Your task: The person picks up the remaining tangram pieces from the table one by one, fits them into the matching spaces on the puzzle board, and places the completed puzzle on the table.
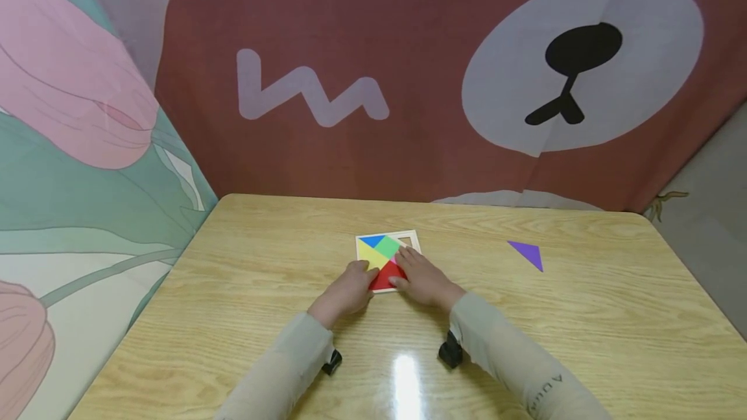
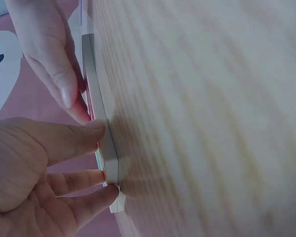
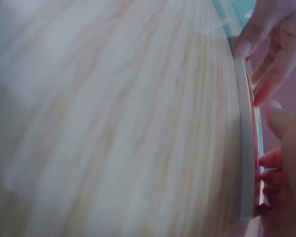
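A white tangram tray [image 1: 417, 241] lies on the table, with yellow [image 1: 368, 253], blue [image 1: 371, 240], green [image 1: 386, 247] and red [image 1: 384, 277] pieces set in it. A bare patch shows in its far right corner. At the tray's left side, my left hand [image 1: 349, 289] grips the frame, its thumb [image 2: 79, 140] over the rim and other fingers against the edge in the left wrist view. My right hand [image 1: 426, 279] rests fingertips on the pieces at the right, partly covering a pink piece [image 1: 393, 260]. Its thumb lies apart, over the red piece.
Off to the right on the wooden table [image 1: 583, 316] is a loose purple triangle [image 1: 530, 255]. A cloth with a cartoon bear [image 1: 420, 148] hangs behind the table's far edge, and a flowered cloth [image 1: 87, 212] hangs at the left.
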Available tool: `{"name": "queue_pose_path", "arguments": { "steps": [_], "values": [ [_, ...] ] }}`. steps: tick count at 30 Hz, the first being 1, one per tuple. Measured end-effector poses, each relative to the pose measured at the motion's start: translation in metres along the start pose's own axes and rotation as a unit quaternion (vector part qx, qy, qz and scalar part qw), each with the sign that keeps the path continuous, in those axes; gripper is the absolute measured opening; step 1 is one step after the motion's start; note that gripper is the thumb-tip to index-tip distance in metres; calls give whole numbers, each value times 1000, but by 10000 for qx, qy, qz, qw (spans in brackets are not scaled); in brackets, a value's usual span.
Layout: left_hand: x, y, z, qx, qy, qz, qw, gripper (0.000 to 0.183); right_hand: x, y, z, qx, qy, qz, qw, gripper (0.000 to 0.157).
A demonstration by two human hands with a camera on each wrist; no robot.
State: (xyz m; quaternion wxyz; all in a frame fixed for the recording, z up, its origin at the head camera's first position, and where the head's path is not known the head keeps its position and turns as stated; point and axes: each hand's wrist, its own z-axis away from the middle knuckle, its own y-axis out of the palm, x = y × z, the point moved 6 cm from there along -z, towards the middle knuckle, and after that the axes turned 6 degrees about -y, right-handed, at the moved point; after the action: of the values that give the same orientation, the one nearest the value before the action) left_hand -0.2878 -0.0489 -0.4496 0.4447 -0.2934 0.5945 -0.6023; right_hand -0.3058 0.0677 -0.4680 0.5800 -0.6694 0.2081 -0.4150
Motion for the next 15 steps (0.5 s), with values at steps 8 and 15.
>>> {"name": "queue_pose_path", "arguments": {
  "steps": [8, 15],
  "values": [
    [-1, 1, -1, 11, -51, 27, 10000, 42, -11, -9, 10, -313, 186, -944, 9949, 57],
    [-1, 1, 0, 7, -47, -14, 10000, 41, -26, -15, 18, -400, 556, -1386, 9880, 55]
  ]
}}
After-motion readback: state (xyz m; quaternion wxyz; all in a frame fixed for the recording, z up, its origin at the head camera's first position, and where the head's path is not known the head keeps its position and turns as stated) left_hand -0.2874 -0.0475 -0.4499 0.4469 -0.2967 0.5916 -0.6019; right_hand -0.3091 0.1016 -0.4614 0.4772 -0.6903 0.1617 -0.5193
